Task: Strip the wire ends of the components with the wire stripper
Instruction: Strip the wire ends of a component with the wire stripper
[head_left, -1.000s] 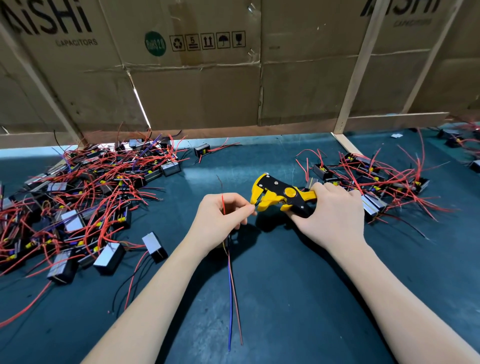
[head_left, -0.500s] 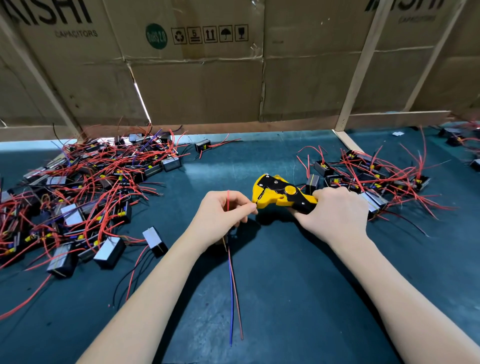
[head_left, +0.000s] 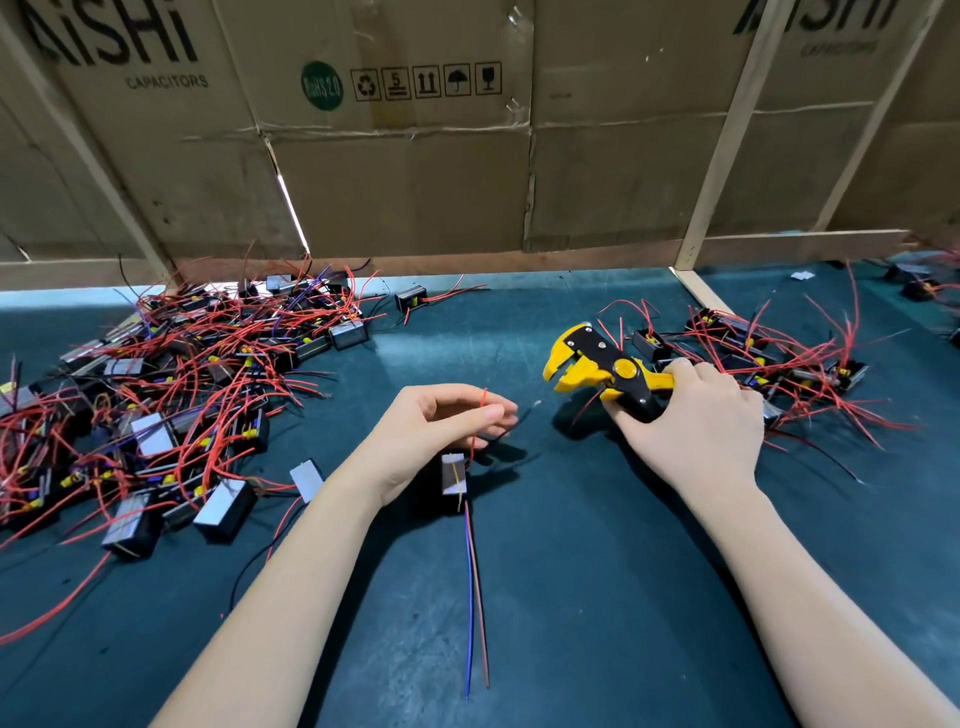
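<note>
From the head camera we see a dark teal, felt-like mat (head_left: 571, 597) covering the bench; our left hand (head_left: 431, 441) pinches a thin red wire (head_left: 479, 421) between thumb and forefinger, its tip standing just above the fingers; below the palm hangs a small black box-shaped component (head_left: 453, 480) with a pale label face and a yellow strand across it; a blue wire (head_left: 470, 597) and a dull red wire (head_left: 480, 597) trail from it toward the near edge, side by side on the mat. Our right hand (head_left: 696, 426) has its fingers curled round the handles of the yellow and black plastic wire stripper (head_left: 602, 366); its toothed yellow jaws point left and stand apart, well clear of the pinched wire. At far left lies a large tangled heap of black components with red leads (head_left: 171, 384), some boxes showing glossy grey faces; a smaller heap of the same parts (head_left: 789, 358) sits just right of the stripper, partly behind the hand. Behind everything rises a brown corrugated cardboard wall (head_left: 415, 182), creased and braced by pale wooden battens (head_left: 727, 135); we read "AiSHi" and "CAPACITORS" in black, a round green "RoHS 2.0" sticker (head_left: 322, 85), and a row of handling symbols beside it, one marked "5".
</note>
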